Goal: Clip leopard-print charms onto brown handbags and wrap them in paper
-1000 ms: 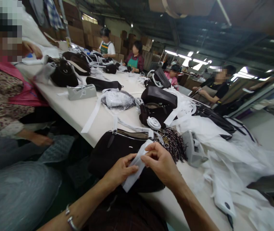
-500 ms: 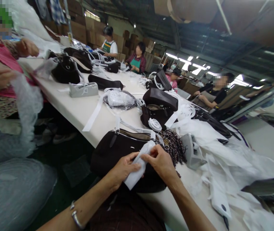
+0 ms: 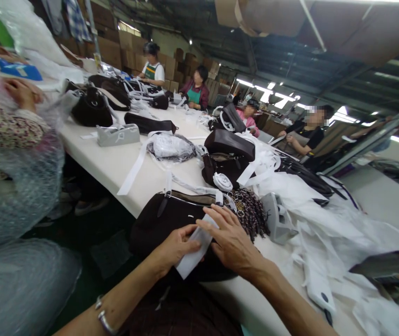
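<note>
Currently noted: left hand [image 3: 174, 246] pinching lower edge of white fabric strip [image 3: 195, 251] atop dark brown bag [image 3: 171, 219] at table [image 3: 115, 163] edge, right hand [image 3: 232, 240] pressing flat, fingers spread, on strip's upper end, beside keyring pile [image 3: 251, 212].

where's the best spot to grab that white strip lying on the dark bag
Take the white strip at its free lower end, from the near side: that end pokes out past the left hand, while the right hand covers its upper end on the dark bag.
</note>
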Demonstrator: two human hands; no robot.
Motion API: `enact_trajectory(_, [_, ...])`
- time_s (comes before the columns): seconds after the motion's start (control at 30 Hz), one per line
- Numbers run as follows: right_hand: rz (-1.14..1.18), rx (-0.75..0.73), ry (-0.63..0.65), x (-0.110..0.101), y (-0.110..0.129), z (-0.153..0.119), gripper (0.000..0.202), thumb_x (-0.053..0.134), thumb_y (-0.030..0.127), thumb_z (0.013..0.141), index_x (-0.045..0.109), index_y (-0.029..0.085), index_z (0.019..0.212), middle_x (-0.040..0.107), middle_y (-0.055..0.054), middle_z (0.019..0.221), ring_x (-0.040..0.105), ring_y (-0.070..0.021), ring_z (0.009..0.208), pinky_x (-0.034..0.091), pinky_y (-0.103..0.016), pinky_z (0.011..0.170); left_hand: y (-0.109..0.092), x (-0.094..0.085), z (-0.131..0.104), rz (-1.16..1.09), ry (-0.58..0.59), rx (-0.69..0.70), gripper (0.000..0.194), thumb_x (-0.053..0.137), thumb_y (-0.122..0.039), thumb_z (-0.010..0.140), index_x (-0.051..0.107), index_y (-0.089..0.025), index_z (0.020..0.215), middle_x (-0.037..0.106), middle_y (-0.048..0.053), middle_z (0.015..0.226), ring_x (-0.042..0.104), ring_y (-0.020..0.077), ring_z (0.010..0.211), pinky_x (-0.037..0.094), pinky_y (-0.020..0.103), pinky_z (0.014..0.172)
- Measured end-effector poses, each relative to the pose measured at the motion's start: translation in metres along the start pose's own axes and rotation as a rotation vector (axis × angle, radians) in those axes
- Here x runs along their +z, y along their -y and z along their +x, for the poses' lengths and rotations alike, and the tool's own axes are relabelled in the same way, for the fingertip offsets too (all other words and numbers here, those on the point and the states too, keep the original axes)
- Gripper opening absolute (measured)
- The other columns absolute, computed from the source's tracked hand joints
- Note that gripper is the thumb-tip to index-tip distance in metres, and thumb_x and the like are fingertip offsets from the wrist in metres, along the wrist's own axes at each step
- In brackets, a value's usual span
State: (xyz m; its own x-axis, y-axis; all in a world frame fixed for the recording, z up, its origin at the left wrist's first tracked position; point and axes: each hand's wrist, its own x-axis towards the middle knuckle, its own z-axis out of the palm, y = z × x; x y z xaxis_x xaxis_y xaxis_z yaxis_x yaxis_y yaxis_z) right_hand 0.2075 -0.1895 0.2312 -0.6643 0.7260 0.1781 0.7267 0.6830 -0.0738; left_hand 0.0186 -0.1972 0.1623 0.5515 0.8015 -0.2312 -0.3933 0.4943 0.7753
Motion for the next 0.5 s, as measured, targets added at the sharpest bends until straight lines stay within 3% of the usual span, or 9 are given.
enact_trajectory(0.07, [-0.067, -0.046, 0.075, 0.003, -0.001, 0.01, 0.05, 0.053, 0.009, 0.083, 0.057, 0.025, 0.13, 0.047, -0.008, 0.145, 0.029, -0.029, 0.141, 0.015, -0.052, 0.118, 0.0, 0.001, 0.0, 0.043, 0.014, 0.004, 0.077, 0.085, -0.042, 0.063, 0.052, -0.009, 0.125, 0.071, 0.007, 0.078, 0.066, 0.0151, 0.061, 0.05, 0.024, 0.059])
enact_trajectory(0.17, [-0.111, 0.006, 0.101, 0.007, -0.007, 0.015, 0.046, 0.047, 0.01, 0.087, 0.056, 0.02, 0.13, 0.05, -0.011, 0.143, 0.03, -0.0298, 0.141, 0.011, -0.054, 0.119, 0.0, 0.0, -0.003, 0.084, 0.004, -0.01, 0.078, 0.084, -0.046, 0.062, 0.053, -0.01, 0.123, 0.071, 0.008, 0.079, 0.066, 0.0162, 0.063, 0.05, 0.025, 0.059])
enact_trajectory(0.3, [-0.017, 0.098, 0.056, 0.003, -0.013, 0.001, 0.076, 0.054, 0.006, 0.072, 0.04, 0.02, 0.145, 0.035, -0.01, 0.154, 0.022, -0.0286, 0.145, 0.011, -0.052, 0.12, 0.0, -0.003, -0.004, 0.146, -0.081, -0.042, 0.075, 0.083, -0.051, 0.063, 0.052, -0.012, 0.119, 0.071, 0.008, 0.085, 0.068, 0.0185, 0.07, 0.051, 0.026, 0.063])
enact_trajectory(0.4, [0.126, 0.086, -0.01, 0.006, -0.011, -0.007, 0.082, 0.049, 0.002, 0.068, 0.037, 0.021, 0.147, 0.034, -0.007, 0.155, 0.02, -0.0251, 0.146, 0.013, -0.049, 0.12, 0.002, -0.003, -0.003, 0.199, -0.082, -0.053, 0.068, 0.082, -0.053, 0.063, 0.054, -0.012, 0.11, 0.071, 0.007, 0.082, 0.066, 0.017, 0.068, 0.048, 0.024, 0.061])
enact_trajectory(0.5, [0.381, 0.28, -0.218, 0.017, -0.011, -0.007, 0.058, 0.044, 0.006, 0.08, 0.047, 0.018, 0.137, 0.051, -0.01, 0.14, 0.043, -0.0218, 0.133, 0.032, -0.043, 0.114, 0.002, -0.001, -0.002, 0.221, -0.083, -0.053, 0.062, 0.082, -0.055, 0.063, 0.056, -0.013, 0.101, 0.07, 0.007, 0.079, 0.065, 0.0161, 0.067, 0.047, 0.023, 0.06])
